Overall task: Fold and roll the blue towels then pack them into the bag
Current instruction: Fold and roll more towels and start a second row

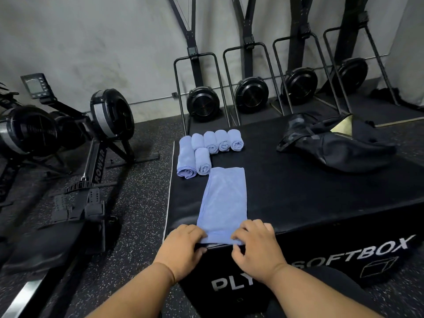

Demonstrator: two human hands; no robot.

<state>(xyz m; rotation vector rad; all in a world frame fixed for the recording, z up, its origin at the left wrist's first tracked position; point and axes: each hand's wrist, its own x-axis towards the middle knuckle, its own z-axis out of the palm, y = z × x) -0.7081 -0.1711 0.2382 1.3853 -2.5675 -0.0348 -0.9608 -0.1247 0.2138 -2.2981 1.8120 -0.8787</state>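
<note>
A folded blue towel (223, 200) lies as a long strip on top of the black soft box (309, 187), its near end at the box's front edge. My left hand (183, 249) and my right hand (254, 246) each pinch a near corner of that end. Beyond the strip, several rolled blue towels (210, 152) lie side by side near the box's far left corner. A dark bag (339, 143) lies slumped open at the far right of the box top.
Rowing machines (68, 138) stand on the speckled rubber floor to my left. Several upright ski-type machines (252, 95) line the grey wall behind the box. The box's left edge (168, 203) drops to the floor.
</note>
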